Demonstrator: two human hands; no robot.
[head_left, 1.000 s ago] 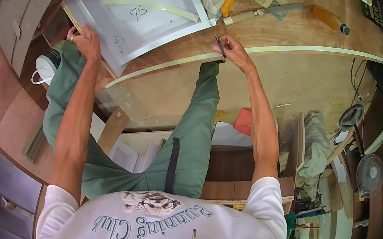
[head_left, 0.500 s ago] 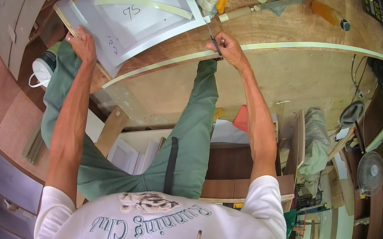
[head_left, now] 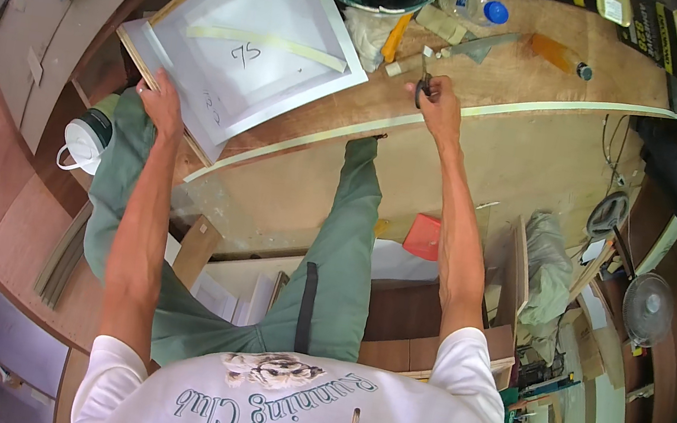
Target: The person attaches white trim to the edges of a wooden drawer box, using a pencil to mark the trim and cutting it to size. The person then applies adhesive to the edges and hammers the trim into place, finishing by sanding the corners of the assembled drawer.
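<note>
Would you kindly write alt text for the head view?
A person's right hand holds dark scissors above a long pale edging strip on a plywood sheet, while the left hand rests on a white square panel.

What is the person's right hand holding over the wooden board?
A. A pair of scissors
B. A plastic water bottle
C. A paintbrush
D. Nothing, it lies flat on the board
A. The right hand grips a pair of scissors, blades pointing up and away, just above the pale strip that runs along the wooden board; the water bottle lies apart, untouched.
</note>
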